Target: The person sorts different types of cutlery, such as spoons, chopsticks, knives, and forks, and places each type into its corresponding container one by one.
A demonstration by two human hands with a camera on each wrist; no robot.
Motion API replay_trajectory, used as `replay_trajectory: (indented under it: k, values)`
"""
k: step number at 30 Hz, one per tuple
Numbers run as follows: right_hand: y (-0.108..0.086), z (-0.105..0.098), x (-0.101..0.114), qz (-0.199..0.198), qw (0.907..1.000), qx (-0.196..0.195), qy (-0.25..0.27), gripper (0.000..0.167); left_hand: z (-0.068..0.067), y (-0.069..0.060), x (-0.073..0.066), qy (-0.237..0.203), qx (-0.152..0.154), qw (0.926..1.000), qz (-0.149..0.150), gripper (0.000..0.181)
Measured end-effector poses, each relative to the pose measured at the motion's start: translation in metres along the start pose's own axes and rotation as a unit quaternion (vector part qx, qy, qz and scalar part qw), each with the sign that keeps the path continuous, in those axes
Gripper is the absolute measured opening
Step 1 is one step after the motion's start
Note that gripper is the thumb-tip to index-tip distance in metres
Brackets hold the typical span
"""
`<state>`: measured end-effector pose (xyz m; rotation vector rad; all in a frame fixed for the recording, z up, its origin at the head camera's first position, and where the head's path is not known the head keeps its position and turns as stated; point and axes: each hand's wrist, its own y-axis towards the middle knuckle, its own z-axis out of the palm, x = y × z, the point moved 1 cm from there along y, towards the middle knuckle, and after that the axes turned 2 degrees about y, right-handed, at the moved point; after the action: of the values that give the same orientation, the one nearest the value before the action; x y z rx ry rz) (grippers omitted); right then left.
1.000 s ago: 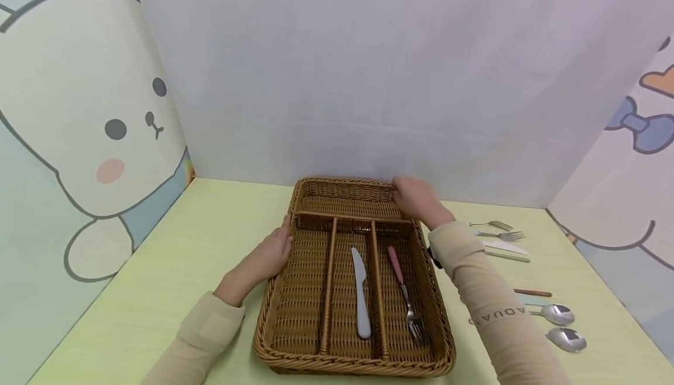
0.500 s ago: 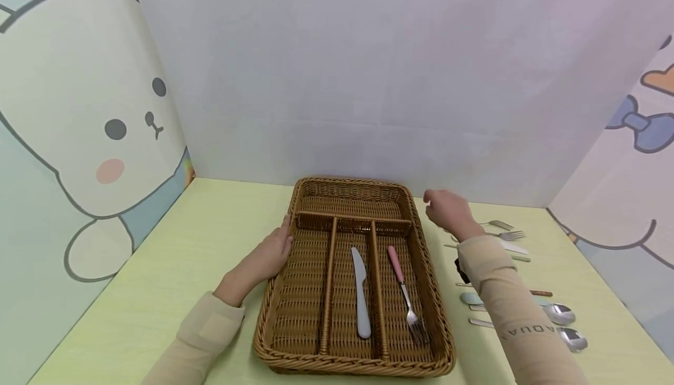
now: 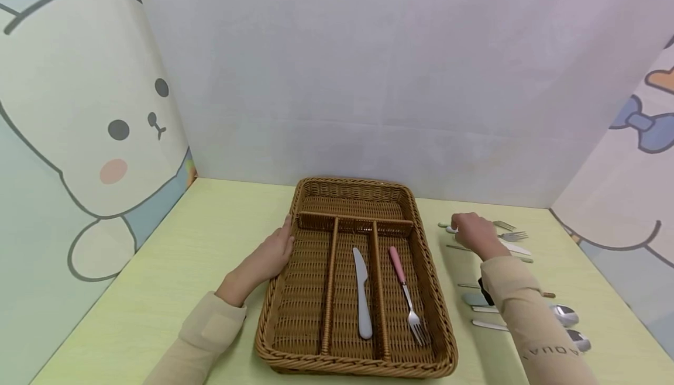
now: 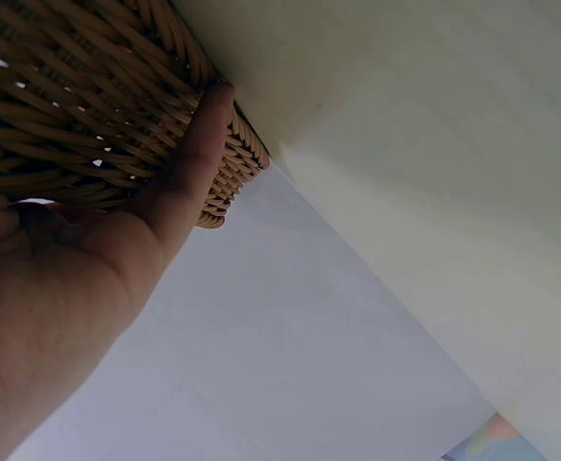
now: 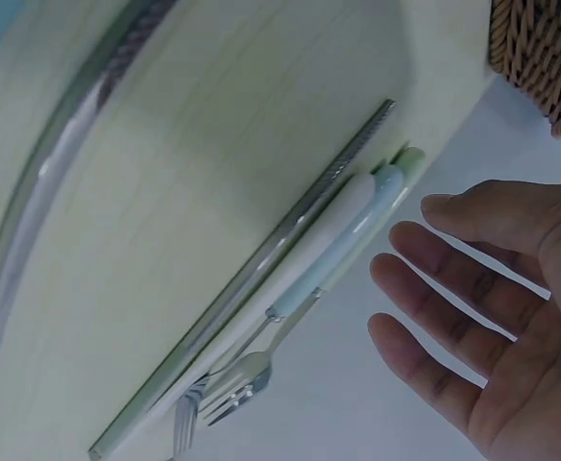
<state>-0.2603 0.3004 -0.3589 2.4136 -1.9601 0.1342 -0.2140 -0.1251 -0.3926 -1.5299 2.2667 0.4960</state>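
My left hand (image 3: 268, 253) rests against the left side of a brown wicker cutlery basket (image 3: 358, 367); a straight finger lies along its weave in the left wrist view. A pale knife (image 3: 361, 291) lies in the middle long compartment, and a pink-handled fork (image 3: 397, 263) in the right one. My right hand (image 3: 478, 236) hovers over cutlery right of the basket. Its fingers are spread and loosely bent, holding nothing, in the right wrist view. Nearest to it there are a green-handled fork (image 5: 410, 165), a light-blue-handled fork (image 5: 333, 261) and a white-handled knife (image 5: 329, 226).
A thin green-and-metal stick with a ridged end (image 5: 261, 259) lies beside the knife. Nearer the front are a spoon (image 3: 566, 315), a second spoon (image 3: 580, 341) and other utensils, partly behind the right sleeve. A pale wall (image 3: 368, 81) stands behind the basket.
My right hand has moved off the basket's far right corner, rightward and down toward the forks and knife. The left hand stays at the basket's left side.
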Motion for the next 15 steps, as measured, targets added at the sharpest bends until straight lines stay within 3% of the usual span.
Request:
replay_trajectory:
  k: [9, 15]
  values:
    - [-0.014, 0.011, -0.018, 0.014, 0.9998, 0.009, 0.012, 0.008, 0.001, 0.0, 0.001, 0.003, -0.002, 1.0, -0.001, 0.055]
    - [-0.02, 0.019, -0.029, 0.02, 0.9997, -0.003, 0.012, 0.018, 0.001, 0.001, 0.001, 0.001, 0.0, 1.0, 0.0, 0.055]
